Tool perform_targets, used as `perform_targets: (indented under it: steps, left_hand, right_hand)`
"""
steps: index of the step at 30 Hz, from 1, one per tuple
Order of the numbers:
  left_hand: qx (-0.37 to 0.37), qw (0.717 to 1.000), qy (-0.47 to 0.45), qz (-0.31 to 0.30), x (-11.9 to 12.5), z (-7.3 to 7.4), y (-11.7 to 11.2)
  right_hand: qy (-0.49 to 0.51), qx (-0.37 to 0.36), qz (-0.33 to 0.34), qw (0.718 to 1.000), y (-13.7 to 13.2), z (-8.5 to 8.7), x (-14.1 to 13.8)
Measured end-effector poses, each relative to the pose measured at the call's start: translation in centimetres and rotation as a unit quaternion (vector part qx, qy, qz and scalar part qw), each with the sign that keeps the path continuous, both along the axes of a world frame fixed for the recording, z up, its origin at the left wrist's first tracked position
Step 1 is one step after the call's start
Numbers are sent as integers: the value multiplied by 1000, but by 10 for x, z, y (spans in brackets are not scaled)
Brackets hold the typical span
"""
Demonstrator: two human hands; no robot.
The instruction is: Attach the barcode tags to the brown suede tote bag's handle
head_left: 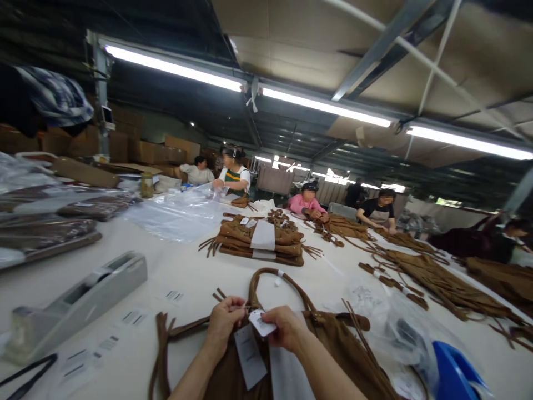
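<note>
A brown handbag (341,344) with fringed ties lies right before me, its looped handle (266,271) pointing away. Between thumb and fingers my right hand (287,329) grips a small white hang tag (262,323) near the handle's base. My left hand (225,323) is closed in a pinch just left of that tag; what its fingertips hold is too small to make out. Below the hands hangs a longer grey tag (250,358) against the bag. A pale paper strip (289,372) runs down the bag's front, partly behind my right forearm.
A grey tape dispenser (83,305) stands at left, beside stickers (134,316) on the white table. Brown bags (233,239) are stacked ahead. Clear plastic (179,214) lies farther back, and a blue object (456,369) sits at lower right. Several co-workers (308,203) handle items across the table.
</note>
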State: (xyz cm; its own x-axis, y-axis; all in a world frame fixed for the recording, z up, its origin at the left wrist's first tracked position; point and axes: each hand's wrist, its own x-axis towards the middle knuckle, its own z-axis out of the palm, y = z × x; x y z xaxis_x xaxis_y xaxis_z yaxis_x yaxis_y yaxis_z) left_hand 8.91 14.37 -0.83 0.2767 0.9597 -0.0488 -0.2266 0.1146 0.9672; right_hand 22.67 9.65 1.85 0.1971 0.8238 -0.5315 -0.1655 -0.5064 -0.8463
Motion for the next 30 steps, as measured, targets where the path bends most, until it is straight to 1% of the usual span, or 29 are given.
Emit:
perform_targets:
  steps: [2,4,9,15,17,19,21,26,30]
  left_hand:
    - [-7,1000,-2,8,-6,0,-5]
    - [-10,1000,-12,7,-11,0,-11]
    - [-5,999,-45,-24,-20,0,-23]
    - [44,998,-9,-35,-25,-2,-32]
    - [50,998,-3,-38,-28,-2,-33]
    - [48,998,-9,-44,-30,-1,-35]
    - [37,998,-23,-37,-31,1,-36]
    - [-30,996,-79,-2,-32,4,-34]
    - [-38,995,-93,11,-33,2,-33]
  right_hand:
    - [36,-47,8,998,-8,2,-9]
    - [76,-60,9,995,-14,4,-17]
    - [151,-25,-11,988,-20,5,-29]
    - [164,14,-66,984,-19,-2,-44]
    - [160,28,-82,983,-18,-4,-47]
    - [153,35,-96,983,-16,-7,-48]
    - [148,30,-100,983,-15,-9,-46]
    - [163,24,-76,983,-19,-13,-37]
    - [184,32,-66,980,-22,-12,-34]
